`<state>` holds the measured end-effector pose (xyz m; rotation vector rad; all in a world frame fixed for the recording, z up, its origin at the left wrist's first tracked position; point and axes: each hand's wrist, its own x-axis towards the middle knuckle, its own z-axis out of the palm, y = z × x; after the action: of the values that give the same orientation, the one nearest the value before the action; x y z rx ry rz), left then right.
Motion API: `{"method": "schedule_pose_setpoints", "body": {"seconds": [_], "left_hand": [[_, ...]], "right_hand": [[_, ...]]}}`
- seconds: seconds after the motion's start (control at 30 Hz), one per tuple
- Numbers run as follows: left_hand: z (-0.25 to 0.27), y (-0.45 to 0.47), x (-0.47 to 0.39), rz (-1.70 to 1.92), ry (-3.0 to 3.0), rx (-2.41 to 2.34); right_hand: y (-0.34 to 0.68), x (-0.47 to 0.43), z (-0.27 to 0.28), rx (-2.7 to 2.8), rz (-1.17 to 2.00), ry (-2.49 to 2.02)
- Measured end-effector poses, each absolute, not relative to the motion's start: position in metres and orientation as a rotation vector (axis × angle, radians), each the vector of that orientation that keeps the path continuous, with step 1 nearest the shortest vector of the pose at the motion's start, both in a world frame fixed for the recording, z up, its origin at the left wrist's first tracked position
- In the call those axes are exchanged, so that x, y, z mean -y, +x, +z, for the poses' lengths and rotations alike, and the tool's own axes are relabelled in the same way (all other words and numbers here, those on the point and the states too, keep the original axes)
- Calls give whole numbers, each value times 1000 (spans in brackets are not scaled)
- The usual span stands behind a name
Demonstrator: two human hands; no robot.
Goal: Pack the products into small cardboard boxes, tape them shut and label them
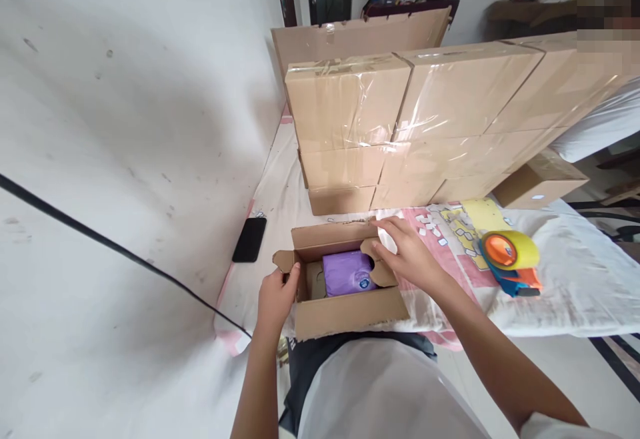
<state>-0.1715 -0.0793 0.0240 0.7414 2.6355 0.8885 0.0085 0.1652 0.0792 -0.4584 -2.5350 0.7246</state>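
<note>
A small open cardboard box (350,314) sits on the bed in front of me with its flaps up. Inside it lies a purple plastic-wrapped package (345,272), which leaves the left part of the box floor bare. My left hand (277,296) grips the box's left wall, thumb at the inner side and fingers outside, below the left flap (283,260). At the right end, my right hand (407,252) has its thumb and fingers on the right flap (381,271) and the back corner. Something white shows between its fingers; I cannot tell what it is.
Taped cardboard boxes (440,99) stand stacked behind the open box. A black phone (249,240) lies at left near the wall. Yellow tape on a blue-and-orange dispenser (515,259) rests at right. Another carton (540,182) sits beyond it. A black cable (125,252) crosses the left wall.
</note>
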Motion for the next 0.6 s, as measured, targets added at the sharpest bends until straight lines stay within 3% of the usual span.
{"method": "schedule_pose_setpoints", "body": {"seconds": [0.17,0.23,0.3,0.37,0.5,0.6], "left_hand": [[46,-154,82,994,904,-3136],[62,-142,80,1234,1485,-3213],[77,-129,72,1351,2081,-2839],[85,-117,60,1129,2251,-2522],[82,-111,28,325,1912,-2417],[76,-122,8,206,1935,-2177]], "right_hand": [[26,-159,50,2560,973,-726],[28,-151,45,2584,1039,-792],[28,-143,46,2627,1042,-837],[27,-138,50,2678,961,-885],[28,-132,58,2661,800,-956],[35,-136,57,2490,1017,-881]]}}
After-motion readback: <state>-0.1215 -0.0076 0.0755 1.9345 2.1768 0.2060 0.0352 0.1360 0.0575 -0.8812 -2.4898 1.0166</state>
